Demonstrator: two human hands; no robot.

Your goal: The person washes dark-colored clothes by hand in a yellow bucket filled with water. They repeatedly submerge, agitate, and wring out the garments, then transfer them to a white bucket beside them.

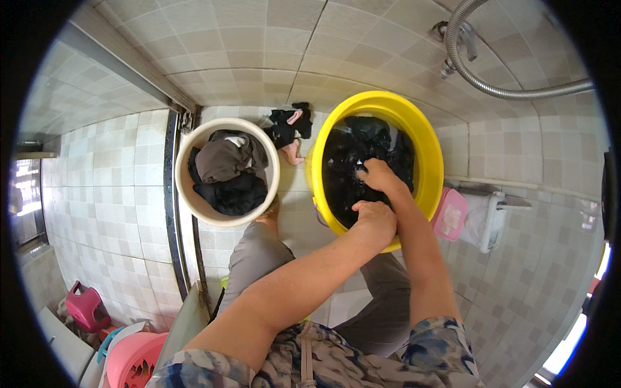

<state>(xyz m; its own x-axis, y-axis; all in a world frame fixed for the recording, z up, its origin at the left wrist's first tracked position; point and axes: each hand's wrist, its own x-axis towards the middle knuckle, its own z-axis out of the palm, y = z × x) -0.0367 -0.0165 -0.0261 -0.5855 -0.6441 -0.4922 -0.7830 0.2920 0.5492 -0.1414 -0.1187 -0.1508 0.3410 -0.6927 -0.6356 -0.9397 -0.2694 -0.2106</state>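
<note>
Inside a yellow plastic bucket (433, 160), dark wet clothes (359, 140) lie in dark water. My right hand (381, 177) is over the middle of the bucket, its fingertips at the wet cloth and partly hidden by the water. Closer to my body, my left hand (374, 219) bends down past the bucket's near rim, and most of its fingers are out of sight. My forearms meet near the wrists. Whether either hand grips the cloth is not visible. To the left, a cream plastic bucket (275, 182) holds bundled brown-grey and black clothes (225, 162).
Small black and pinkish cloth pieces (290, 127) lie on the tiled floor between the buckets. A pink-lidded container (449, 213) stands right of the yellow bucket. A metal shower hose (490, 89) hangs by the wall. A door track (191, 242) runs along the left.
</note>
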